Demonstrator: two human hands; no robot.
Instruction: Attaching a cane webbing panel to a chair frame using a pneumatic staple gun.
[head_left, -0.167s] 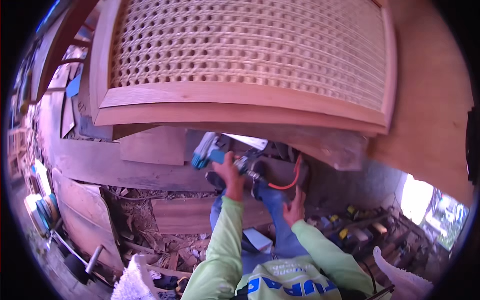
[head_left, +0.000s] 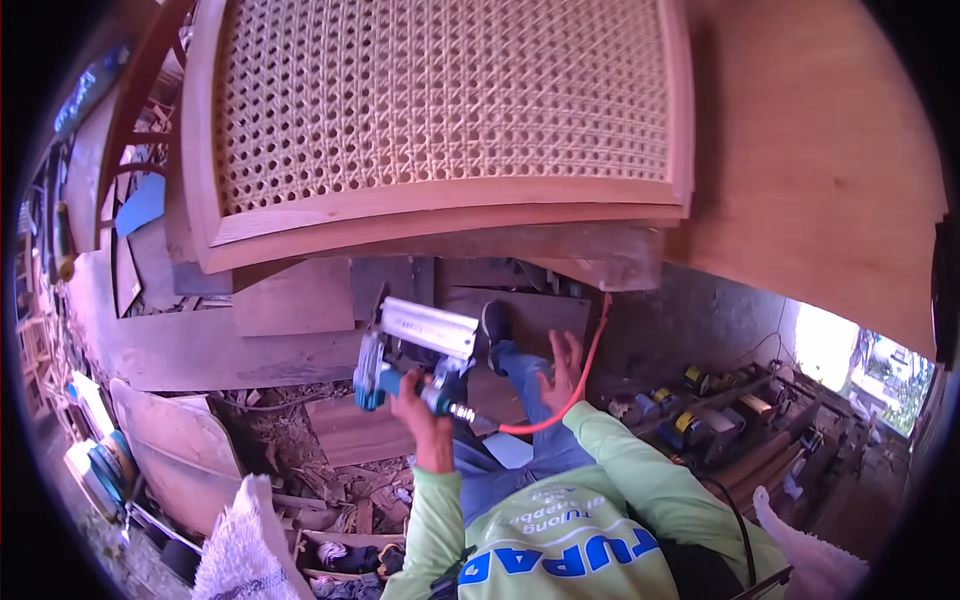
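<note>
My left hand grips a teal-and-silver pneumatic nail gun, its long silver magazine angled across the top. An orange air hose runs from its brass-coloured fitting, curving up on the right. My right hand is open with fingers raised, just left of that hose and right of the gun. Above both hands, a cane-webbed panel in a pale wooden frame rests on a stack with a plastic-wrapped edge.
Plywood fills the upper right. Loose boards and scraps lie below and left, with a leaning sheet at lower left. Machinery and tools crowd the lower right near a bright opening. A dark red wooden frame stands upper left.
The nail gun has moved down and left, its magazine now showing more. My right hand has risen, fingers spreading. The view has shifted, so the cane panel sits further left.
</note>
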